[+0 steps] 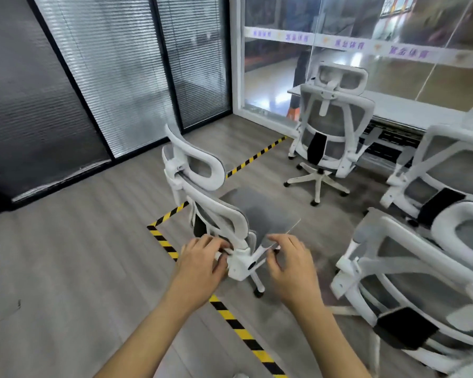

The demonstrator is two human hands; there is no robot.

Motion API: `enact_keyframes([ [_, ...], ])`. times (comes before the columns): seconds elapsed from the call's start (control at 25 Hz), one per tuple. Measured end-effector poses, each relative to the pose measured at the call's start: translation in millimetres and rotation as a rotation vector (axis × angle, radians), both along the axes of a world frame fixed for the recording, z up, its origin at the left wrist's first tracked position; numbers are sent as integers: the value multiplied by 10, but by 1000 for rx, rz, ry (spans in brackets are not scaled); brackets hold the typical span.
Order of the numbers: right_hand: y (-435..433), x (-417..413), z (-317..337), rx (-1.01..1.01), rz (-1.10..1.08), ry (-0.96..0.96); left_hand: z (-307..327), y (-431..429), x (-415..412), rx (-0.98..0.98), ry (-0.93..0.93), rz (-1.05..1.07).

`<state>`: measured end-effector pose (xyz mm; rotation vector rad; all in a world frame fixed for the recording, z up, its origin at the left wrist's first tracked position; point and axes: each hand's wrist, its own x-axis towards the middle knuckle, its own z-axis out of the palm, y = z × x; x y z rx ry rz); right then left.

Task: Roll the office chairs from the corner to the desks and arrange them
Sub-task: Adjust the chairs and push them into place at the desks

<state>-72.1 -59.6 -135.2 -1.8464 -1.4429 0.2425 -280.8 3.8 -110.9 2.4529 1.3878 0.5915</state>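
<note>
Left hand [202, 259] and right hand [291, 261] both curl round the smooth white plastic frame of the grey-mesh chair [216, 211]; it sits right over the yellow-black tape [238, 328] corner. Wood-look floor [79, 255] lies wide open on the left; other chairs [410, 257] crowd in close on the right.

Office, going by the fittings. Several white-framed mesh office chairs [331, 126] w/ headrests & castor bases are grouped in a corner. A white desk [407, 110] is set along a glazed wall [271, 77], which is crossed by a frosted band [352, 45] of lettering. At left, dark-framed glass partitions [115, 77] are fitted w/ horizontal blinds. Grey wood-look flooring [66, 255] is marked w/ yellow-black hazard tape [230, 320].
</note>
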Motion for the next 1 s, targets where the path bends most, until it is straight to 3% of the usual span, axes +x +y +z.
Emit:
enact_keyframes([
  [0.2, 1173, -492, -100, -36, 8, 62, 106, 1226, -574, -20, 65, 35],
  [0.48, 2278, -916, -245, -72, -68, -3, -102, 2812, -1114, -142, -38, 6],
  [0.6, 2667, -1147, -391, -121, -221, -14, -145, 3601, -1110, -144, -26, -98],
  [0.76, 2881, -1603, -630, -185, -463, -116, -430, 4426, -1128, -105, 158, -319],
  [1.0, 3115, -1790, -759, -306, -638, -215, -758, 4840, -996, -26, 196, -488],
])
